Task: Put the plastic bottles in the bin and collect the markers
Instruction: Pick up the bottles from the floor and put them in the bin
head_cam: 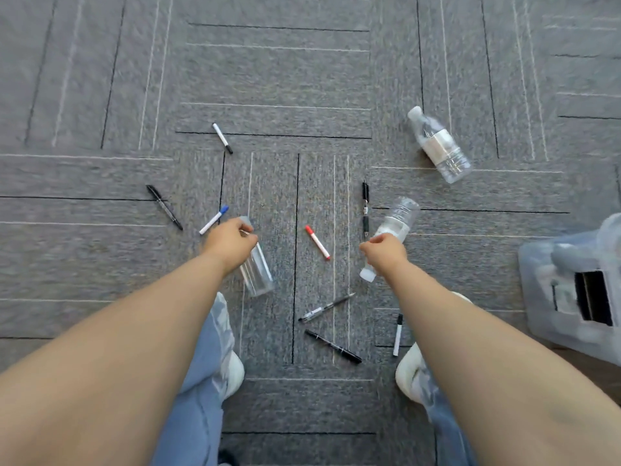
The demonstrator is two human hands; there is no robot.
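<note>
Two plastic bottles are in the hands: the left hand grips a clear bottle, the right hand a labelled bottle. A third bottle lies on the carpet, well apart from the bin. Every marker, such as the red marker, remains uncollected.

On the carpet, markers and pens are lying scattered around two bottles held in the hands. The left hand is gripping one bottle left of centre, and the right hand is gripping another bottle right of centre. A capped marker is lying between them. A third bottle is lying farther away to the right. A plastic bin is sitting at the right edge. Two shoes are standing nearest the camera, with several pens lying between them.
</note>
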